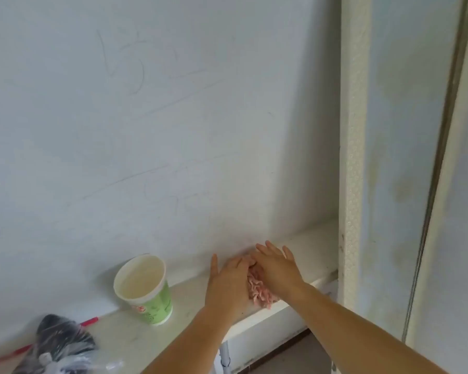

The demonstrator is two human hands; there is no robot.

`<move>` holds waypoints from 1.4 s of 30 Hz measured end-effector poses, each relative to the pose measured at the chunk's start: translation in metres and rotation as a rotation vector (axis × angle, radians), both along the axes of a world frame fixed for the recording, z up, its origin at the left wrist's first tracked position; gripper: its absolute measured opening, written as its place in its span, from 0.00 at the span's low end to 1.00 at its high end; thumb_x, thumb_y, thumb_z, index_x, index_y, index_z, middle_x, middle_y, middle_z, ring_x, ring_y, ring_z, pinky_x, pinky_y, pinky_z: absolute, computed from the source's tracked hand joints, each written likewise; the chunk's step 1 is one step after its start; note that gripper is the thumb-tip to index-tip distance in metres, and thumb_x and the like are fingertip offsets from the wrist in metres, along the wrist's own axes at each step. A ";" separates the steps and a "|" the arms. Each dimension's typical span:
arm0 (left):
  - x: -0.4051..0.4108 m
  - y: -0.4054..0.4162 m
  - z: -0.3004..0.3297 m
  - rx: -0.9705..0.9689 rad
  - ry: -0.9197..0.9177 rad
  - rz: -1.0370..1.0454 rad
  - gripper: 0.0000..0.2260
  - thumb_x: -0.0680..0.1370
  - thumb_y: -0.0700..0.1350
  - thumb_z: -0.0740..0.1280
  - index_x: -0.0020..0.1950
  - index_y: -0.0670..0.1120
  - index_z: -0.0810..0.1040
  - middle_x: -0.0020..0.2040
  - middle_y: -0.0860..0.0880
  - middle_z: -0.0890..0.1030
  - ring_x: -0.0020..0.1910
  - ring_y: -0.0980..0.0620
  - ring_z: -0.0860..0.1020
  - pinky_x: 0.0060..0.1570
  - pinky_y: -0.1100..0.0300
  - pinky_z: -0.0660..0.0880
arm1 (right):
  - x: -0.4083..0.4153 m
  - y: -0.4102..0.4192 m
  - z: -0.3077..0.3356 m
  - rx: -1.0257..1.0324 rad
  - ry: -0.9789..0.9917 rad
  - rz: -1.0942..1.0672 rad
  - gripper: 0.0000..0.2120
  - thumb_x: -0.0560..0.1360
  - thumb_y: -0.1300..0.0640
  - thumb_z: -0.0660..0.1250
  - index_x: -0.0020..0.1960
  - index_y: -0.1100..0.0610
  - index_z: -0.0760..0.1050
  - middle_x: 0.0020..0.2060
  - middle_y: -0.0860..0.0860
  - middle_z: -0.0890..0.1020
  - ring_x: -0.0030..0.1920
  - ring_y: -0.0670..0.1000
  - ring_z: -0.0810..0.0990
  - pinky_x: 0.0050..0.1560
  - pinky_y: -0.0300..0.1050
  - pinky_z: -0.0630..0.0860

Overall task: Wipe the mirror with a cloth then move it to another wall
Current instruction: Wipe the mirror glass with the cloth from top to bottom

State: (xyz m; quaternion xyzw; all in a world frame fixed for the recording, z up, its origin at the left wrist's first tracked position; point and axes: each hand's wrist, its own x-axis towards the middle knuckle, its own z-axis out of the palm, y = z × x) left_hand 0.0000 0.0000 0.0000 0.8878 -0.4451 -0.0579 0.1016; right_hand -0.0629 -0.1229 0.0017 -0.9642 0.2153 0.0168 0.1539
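Observation:
A crumpled pink cloth (260,292) lies on a white ledge (189,295) at the foot of a pale wall. My left hand (227,282) is on the cloth's left side, thumb up, with its fingers curled into the fabric. My right hand (277,268) lies flat over the cloth's right side, fingers spread and pointing at the wall. Most of the cloth is hidden under both hands. At the right stands a tall pale panel (405,157) with a cream foam-wrapped edge (353,157). I cannot tell whether it is the mirror.
A green and white paper cup (143,287) holding pale liquid stands on the ledge left of my hands. Further left lie a clear plastic bag with something dark inside (62,344) and a thin red stick (89,322). The floor (289,354) shows below the ledge.

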 end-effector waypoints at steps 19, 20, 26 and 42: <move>-0.008 -0.010 0.042 -0.232 0.053 0.109 0.16 0.77 0.49 0.63 0.61 0.44 0.66 0.57 0.47 0.76 0.54 0.46 0.77 0.52 0.58 0.69 | -0.009 -0.005 0.067 0.065 -0.094 -0.180 0.09 0.75 0.49 0.59 0.47 0.52 0.75 0.41 0.49 0.81 0.50 0.52 0.79 0.56 0.47 0.68; -0.008 -0.014 0.051 -0.316 0.074 0.126 0.18 0.76 0.49 0.65 0.62 0.44 0.66 0.57 0.47 0.76 0.53 0.45 0.78 0.49 0.56 0.70 | -0.012 -0.005 0.080 0.069 -0.132 -0.186 0.09 0.75 0.49 0.59 0.47 0.52 0.76 0.40 0.49 0.82 0.49 0.52 0.80 0.55 0.47 0.68; -0.010 -0.036 0.119 -0.687 0.220 -0.032 0.33 0.70 0.46 0.71 0.72 0.49 0.62 0.63 0.53 0.74 0.61 0.50 0.75 0.58 0.56 0.71 | -0.042 -0.009 0.157 -0.012 -0.405 -0.208 0.09 0.76 0.53 0.59 0.50 0.54 0.77 0.46 0.49 0.81 0.51 0.50 0.78 0.56 0.46 0.64; -0.063 -0.111 0.280 -1.031 0.385 -0.323 0.02 0.77 0.45 0.65 0.48 0.52 0.77 0.39 0.55 0.81 0.35 0.62 0.79 0.32 0.73 0.72 | -0.095 -0.062 0.274 -0.126 -0.993 -0.502 0.17 0.78 0.51 0.61 0.66 0.51 0.68 0.55 0.51 0.74 0.47 0.50 0.78 0.46 0.43 0.75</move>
